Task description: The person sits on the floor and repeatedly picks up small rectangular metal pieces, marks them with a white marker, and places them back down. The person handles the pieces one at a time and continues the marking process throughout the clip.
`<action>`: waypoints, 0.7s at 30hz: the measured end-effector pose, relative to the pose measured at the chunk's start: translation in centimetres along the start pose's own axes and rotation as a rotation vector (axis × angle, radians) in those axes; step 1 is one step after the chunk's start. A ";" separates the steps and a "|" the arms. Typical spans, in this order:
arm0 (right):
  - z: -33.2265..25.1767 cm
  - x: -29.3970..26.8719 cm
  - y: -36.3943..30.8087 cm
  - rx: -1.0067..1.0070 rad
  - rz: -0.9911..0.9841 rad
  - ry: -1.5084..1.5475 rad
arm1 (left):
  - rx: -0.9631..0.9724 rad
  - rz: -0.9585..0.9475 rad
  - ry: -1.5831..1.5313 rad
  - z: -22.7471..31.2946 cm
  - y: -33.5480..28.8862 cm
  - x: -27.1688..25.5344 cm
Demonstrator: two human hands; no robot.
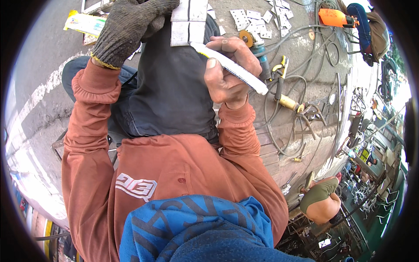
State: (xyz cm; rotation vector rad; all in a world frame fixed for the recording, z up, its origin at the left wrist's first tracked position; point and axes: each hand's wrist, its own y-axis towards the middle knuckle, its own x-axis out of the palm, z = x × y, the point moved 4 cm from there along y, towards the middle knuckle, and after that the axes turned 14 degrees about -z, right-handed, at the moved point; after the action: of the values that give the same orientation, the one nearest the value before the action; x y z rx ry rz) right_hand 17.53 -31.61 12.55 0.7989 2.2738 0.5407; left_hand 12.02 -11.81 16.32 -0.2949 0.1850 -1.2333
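Note:
My left hand point(131, 30), in a dark grey knit glove with a yellow-edged cuff, is at the top with its fingers curled beside pale metal plates point(181, 34). Whether it grips them is hidden at the frame's edge. The plates rest over my dark trousers, and a black line runs down their middle. Bare and closed, my right hand point(231, 70) holds a white marker pen point(235, 69) between thumb and fingers. The pen slants up to the left. Its tip is at the plates' lower edge, by the black line; I cannot tell whether it touches.
Several loose pale plates point(251, 19) lie on the ground ahead. On the right are a teal angle grinder point(259, 52), a yellow power tool point(288, 103), an orange tool point(334, 18) and looping cables point(305, 65). One person point(375, 32) is at upper right, another point(322, 198) at lower right.

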 end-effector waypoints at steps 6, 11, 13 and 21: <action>0.7 -0.2 -0.8 0.244 0.215 0.397 | 0.028 -0.052 -0.106 -2.0 0.5 -1.2; -0.2 0.8 2.2 0.170 -0.097 -0.209 | 0.207 0.037 -0.418 -4.3 1.1 -3.8; -0.9 1.0 2.5 0.189 -0.172 -0.228 | 0.131 0.160 -0.460 -4.8 1.3 -5.7; 10.8 -6.2 1.7 0.504 0.200 0.196 | 0.200 0.522 -0.364 -7.0 -3.0 -19.2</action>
State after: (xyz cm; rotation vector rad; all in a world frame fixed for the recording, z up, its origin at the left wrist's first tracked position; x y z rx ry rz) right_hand 29.45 -32.85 8.72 1.2754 2.5670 0.1281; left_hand 1.05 4.57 10.25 -0.2699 -0.1694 -0.6591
